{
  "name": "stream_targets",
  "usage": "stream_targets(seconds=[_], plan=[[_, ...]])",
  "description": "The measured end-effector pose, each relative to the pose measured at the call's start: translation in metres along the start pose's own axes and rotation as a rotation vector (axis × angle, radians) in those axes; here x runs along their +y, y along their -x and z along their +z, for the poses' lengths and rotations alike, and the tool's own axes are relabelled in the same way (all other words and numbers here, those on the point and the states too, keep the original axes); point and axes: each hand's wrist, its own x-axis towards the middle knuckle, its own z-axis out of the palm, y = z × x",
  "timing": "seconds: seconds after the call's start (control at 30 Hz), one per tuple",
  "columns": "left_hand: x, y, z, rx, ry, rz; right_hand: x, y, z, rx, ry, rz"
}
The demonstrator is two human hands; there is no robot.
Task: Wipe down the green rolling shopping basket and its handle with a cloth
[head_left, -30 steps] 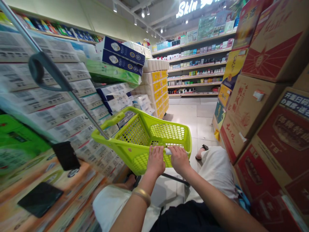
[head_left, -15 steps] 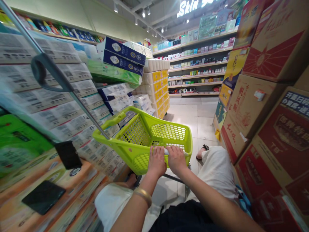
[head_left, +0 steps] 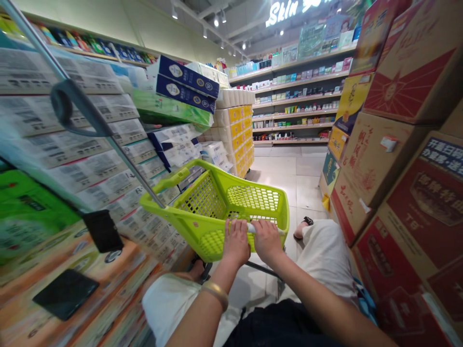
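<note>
In front of me, between my knees, stands a lime-green plastic shopping cart (head_left: 202,236) with perforated walls. Its near rim carries a pale bar (head_left: 251,228), and both hands grip there side by side. My left hand (head_left: 236,241) has its fingers curled over the rim, with a gold bangle on the wrist. Just to its right, my right hand (head_left: 266,239) is wrapped over the same bar. The fingertips inside the basket are partly hidden. A metal pole with a grey fitting (head_left: 77,108) rises from the cart's left end.
Stacked paper packs (head_left: 97,144) line the left side, with a black phone-like slab (head_left: 65,294) and a dark holder (head_left: 103,231) on orange packs. Cardboard cartons (head_left: 372,154) wall the right. Tiled floor (head_left: 278,168) leads to product shelves (head_left: 300,94).
The cart and both hands have shifted very slightly to the right in view. The grip on the bar is the same.
</note>
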Motion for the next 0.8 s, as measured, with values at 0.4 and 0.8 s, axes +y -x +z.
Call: stream_targets(seconds=[0.4,0.8], plan=[[0.002,0.003,0.003,0.014,0.007,-0.001,0.030,0.021,-0.012,0.016,-0.013,0.019],[-0.001,0.005,0.000,-0.031,0.003,-0.009,0.005,0.007,-0.008,-0.030,-0.006,-0.058]])
